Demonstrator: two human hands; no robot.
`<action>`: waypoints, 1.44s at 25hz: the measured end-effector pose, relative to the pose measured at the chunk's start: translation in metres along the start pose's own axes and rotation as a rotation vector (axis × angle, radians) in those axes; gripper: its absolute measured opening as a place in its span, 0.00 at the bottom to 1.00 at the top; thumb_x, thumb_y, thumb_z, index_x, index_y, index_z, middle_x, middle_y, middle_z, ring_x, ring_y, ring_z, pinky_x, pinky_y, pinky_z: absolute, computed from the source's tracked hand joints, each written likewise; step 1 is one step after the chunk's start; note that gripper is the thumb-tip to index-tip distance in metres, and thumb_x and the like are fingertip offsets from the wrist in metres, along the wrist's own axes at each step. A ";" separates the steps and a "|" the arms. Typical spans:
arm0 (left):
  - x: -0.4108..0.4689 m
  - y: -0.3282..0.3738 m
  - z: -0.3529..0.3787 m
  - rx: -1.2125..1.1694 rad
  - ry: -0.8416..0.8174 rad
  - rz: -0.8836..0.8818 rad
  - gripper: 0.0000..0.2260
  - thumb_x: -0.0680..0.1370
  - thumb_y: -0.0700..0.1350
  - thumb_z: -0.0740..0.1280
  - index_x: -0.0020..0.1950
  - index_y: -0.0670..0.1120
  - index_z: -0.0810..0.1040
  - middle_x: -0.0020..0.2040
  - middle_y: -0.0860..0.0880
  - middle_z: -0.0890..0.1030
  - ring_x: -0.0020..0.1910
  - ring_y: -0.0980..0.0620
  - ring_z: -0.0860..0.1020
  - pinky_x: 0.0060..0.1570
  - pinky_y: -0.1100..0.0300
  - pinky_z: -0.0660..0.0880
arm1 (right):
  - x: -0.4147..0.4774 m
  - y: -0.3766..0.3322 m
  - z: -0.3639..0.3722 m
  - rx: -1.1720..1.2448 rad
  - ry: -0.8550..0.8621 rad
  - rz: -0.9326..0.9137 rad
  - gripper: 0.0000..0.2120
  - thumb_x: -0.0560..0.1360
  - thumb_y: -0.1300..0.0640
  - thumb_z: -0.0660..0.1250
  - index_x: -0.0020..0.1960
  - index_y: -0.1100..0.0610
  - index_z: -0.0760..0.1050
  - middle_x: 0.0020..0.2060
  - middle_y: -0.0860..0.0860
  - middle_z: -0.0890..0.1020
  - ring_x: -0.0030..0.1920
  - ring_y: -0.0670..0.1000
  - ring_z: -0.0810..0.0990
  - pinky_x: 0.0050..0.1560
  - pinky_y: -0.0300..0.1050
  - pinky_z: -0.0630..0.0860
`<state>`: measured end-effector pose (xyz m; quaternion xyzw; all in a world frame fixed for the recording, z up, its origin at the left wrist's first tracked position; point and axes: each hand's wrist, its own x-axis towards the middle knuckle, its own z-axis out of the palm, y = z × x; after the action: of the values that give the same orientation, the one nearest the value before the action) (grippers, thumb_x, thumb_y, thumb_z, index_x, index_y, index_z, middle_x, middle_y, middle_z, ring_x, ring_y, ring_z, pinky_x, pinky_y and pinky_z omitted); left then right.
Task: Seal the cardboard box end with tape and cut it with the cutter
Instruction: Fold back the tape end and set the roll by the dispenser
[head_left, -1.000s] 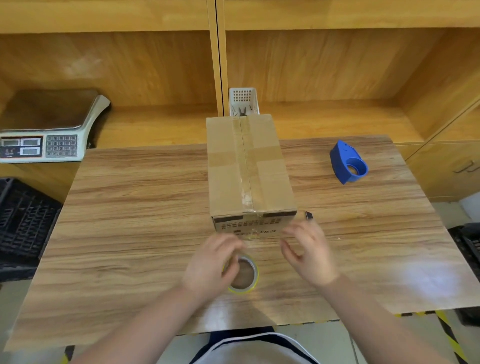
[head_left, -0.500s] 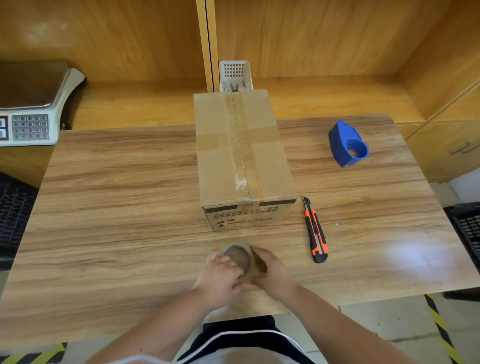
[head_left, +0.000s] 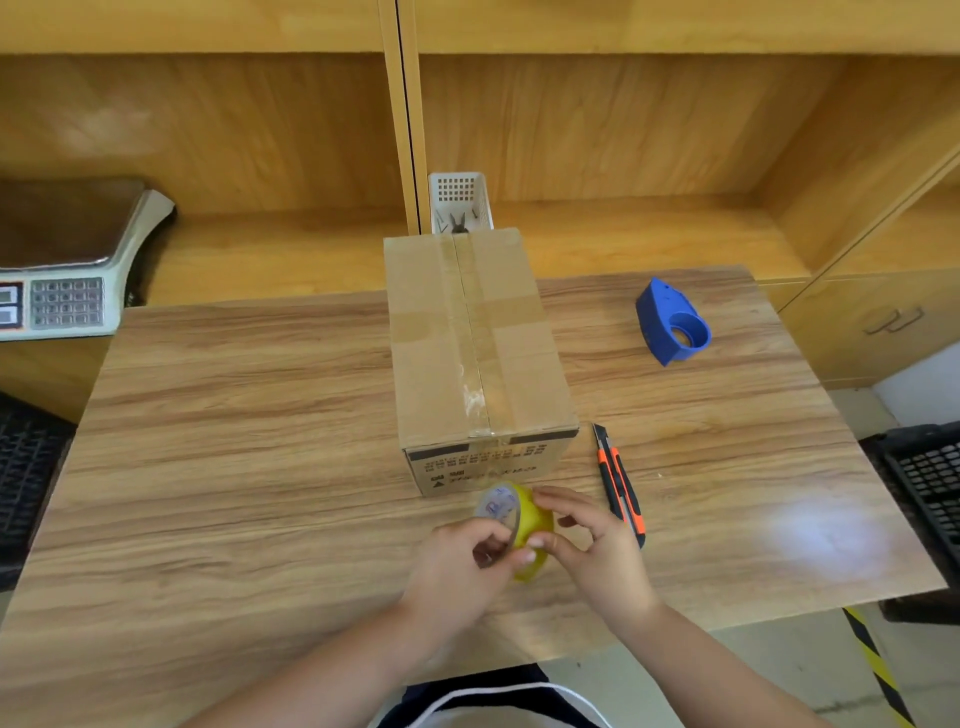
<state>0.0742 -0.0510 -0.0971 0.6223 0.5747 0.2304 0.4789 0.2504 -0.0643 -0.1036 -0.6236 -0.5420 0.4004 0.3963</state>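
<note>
— Where is the tape right now?

— You have the yellow roll of clear packing tape (head_left: 522, 525) lifted between both hands, tipped on edge just in front of the near end of the brown cardboard box (head_left: 475, 353). Your left hand (head_left: 462, 566) grips the roll's near rim, thumb and fingers closed on it. Your right hand (head_left: 592, 551) pinches the roll's right side, thumb below and fingers curled over the top.

— And the box?

— It sits lengthwise in the middle of the wood-grain table (head_left: 260, 441), with its printed end panel facing you. A strip of clear tape runs along the top seam, and its end folds a little over the near edge.

— The cutter?

— The orange and black utility knife (head_left: 618, 480) lies flat on the table just to the right of the box's near corner, pointing away from you. Its near end is hidden behind your right hand. You are not touching it.

— Anything else close by?

— A blue plastic tape dispenser (head_left: 670, 330) rests well apart, toward the far right of the table. A white weighing scale (head_left: 67, 260) stands on the shelf to your left, and a small white perforated basket (head_left: 460, 200) sits just behind the box.
</note>
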 end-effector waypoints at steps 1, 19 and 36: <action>-0.001 0.008 -0.002 -0.044 -0.009 0.022 0.10 0.67 0.54 0.75 0.40 0.48 0.82 0.36 0.50 0.84 0.34 0.54 0.79 0.40 0.54 0.77 | 0.001 -0.008 -0.007 0.020 0.006 -0.024 0.19 0.64 0.61 0.78 0.50 0.43 0.82 0.52 0.40 0.84 0.57 0.41 0.79 0.52 0.36 0.75; 0.062 0.163 -0.119 -0.209 0.392 0.388 0.04 0.70 0.40 0.75 0.43 0.45 0.85 0.39 0.49 0.85 0.37 0.58 0.80 0.43 0.66 0.75 | 0.141 -0.236 -0.054 -0.193 0.065 -0.495 0.07 0.69 0.64 0.72 0.37 0.53 0.78 0.37 0.50 0.79 0.40 0.47 0.75 0.40 0.28 0.66; 0.067 0.253 -0.165 -0.220 0.635 0.472 0.03 0.73 0.42 0.72 0.40 0.47 0.80 0.31 0.55 0.78 0.30 0.66 0.75 0.32 0.74 0.70 | 0.171 -0.342 -0.062 -0.638 0.116 -0.749 0.13 0.69 0.71 0.59 0.41 0.54 0.64 0.41 0.48 0.70 0.45 0.52 0.66 0.45 0.45 0.66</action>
<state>0.0769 0.0963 0.1748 0.5804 0.5073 0.5744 0.2754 0.2010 0.1352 0.2242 -0.4973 -0.8015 0.0091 0.3318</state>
